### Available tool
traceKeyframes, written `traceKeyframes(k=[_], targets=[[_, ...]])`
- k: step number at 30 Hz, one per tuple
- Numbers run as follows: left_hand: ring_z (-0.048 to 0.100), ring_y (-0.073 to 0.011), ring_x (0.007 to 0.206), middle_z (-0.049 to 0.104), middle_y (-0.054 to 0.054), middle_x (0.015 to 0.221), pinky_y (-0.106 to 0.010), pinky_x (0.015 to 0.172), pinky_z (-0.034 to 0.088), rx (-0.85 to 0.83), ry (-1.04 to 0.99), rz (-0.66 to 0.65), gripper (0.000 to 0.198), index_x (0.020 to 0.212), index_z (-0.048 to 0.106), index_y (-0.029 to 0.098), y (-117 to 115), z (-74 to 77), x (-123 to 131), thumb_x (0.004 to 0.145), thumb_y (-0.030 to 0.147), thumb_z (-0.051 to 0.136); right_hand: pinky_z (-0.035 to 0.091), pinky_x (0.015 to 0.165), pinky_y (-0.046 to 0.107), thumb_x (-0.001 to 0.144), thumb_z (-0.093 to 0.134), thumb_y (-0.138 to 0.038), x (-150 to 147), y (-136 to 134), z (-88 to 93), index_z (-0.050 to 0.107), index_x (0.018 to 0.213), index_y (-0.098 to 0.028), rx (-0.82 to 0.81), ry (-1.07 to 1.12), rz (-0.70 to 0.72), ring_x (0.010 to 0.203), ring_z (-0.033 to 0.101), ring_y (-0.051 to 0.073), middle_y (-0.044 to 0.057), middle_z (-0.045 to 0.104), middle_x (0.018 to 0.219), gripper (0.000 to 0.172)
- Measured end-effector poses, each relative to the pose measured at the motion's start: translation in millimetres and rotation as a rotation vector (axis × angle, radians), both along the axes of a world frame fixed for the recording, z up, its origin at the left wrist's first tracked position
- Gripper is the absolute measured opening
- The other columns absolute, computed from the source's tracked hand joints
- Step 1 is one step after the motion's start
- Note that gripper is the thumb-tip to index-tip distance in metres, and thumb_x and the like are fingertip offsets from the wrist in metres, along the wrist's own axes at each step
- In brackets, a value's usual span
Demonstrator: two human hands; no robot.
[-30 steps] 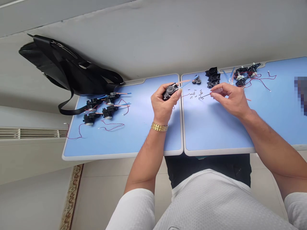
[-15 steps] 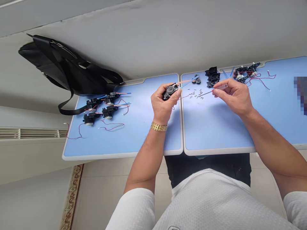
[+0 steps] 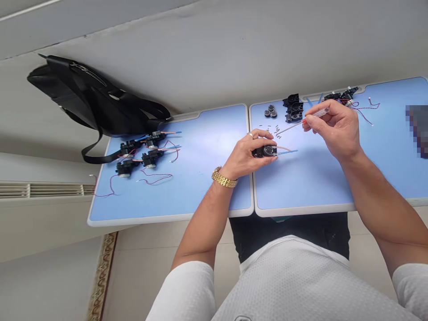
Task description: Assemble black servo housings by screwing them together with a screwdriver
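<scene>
My left hand [image 3: 249, 154] grips a small black motor unit [image 3: 266, 151] with a round metal face and thin orange and blue tubes sticking out to the right, held low over the right blue table [image 3: 301, 187]. My right hand [image 3: 334, 127] pinches a small screwdriver [image 3: 302, 121] with a clear handle, its thin shaft pointing left and down toward several tiny screws [image 3: 276, 130] scattered on the table. The screwdriver tip is a little above and to the right of the motor unit.
Several finished black motor units with red wires [image 3: 140, 154] lie on the left blue table [image 3: 187, 196]. Black housings [image 3: 293, 108], round gears [image 3: 270, 111] and more wired parts [image 3: 344, 96] line the far edge. A black bag [image 3: 93, 100] leans at the back left.
My left hand has moved right and down with the motor unit, onto the right table. My right hand has lifted the screwdriver up and slightly right, away from the screws.
</scene>
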State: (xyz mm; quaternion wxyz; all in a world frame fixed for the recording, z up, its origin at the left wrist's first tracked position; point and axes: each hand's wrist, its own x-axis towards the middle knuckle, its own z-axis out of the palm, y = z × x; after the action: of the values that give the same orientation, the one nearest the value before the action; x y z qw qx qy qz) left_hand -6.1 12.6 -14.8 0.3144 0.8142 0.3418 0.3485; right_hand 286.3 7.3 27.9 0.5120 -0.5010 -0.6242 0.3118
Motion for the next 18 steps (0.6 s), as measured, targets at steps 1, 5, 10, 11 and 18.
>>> traceKeyframes(k=[1,5,10,11,18], targets=[[0.078,-0.0247,0.114,0.083,-0.011,0.136,-0.043,0.098,0.068,0.005,0.008,-0.003,0.037,0.124,0.089,0.030,-0.2,-0.9,0.5,0.091,0.040,0.100,0.074,0.080,0.043,0.099,0.086,-0.039,-1.0,-0.6,0.3,0.079,0.097,-0.030,0.000,0.000,0.003,0.082,0.083,0.024,0.001,0.080,0.085,0.011],[0.077,-0.0216,0.103,0.083,-0.011,0.135,-0.039,0.088,0.068,0.032,0.012,-0.015,0.039,0.130,0.089,0.030,-0.4,-4.4,1.0,0.093,0.036,0.098,0.071,0.075,0.041,0.098,0.087,-0.037,-3.0,-2.0,1.2,0.079,0.096,-0.030,0.015,-0.001,0.015,0.080,0.082,0.023,0.001,0.080,0.084,0.010],[0.079,-0.0211,0.104,0.080,-0.011,0.146,-0.040,0.090,0.069,0.075,0.004,-0.028,0.043,0.136,0.087,0.032,-1.1,-7.6,0.8,0.094,0.033,0.097,0.069,0.072,0.040,0.097,0.086,-0.037,-2.9,-2.9,2.0,0.079,0.095,-0.030,0.003,-0.017,0.017,0.079,0.080,0.023,0.001,0.080,0.083,0.010],[0.080,-0.0217,0.106,0.080,-0.012,0.147,-0.040,0.091,0.070,0.072,0.004,-0.030,0.043,0.136,0.087,0.031,-1.5,-7.4,0.9,0.094,0.033,0.097,0.069,0.071,0.040,0.097,0.086,-0.037,-3.0,-3.1,2.1,0.079,0.095,-0.031,0.003,-0.018,0.016,0.078,0.080,0.023,0.000,0.080,0.083,0.010],[0.082,-0.0284,0.128,0.081,-0.012,0.150,-0.046,0.105,0.072,0.054,0.012,-0.045,0.042,0.137,0.087,0.031,-3.9,-1.0,2.5,0.096,0.031,0.093,0.070,0.076,0.040,0.096,0.085,-0.050,-4.9,-1.0,0.5,0.078,0.096,-0.030,-0.012,0.023,0.058,0.078,0.079,0.021,0.001,0.080,0.084,0.022]])
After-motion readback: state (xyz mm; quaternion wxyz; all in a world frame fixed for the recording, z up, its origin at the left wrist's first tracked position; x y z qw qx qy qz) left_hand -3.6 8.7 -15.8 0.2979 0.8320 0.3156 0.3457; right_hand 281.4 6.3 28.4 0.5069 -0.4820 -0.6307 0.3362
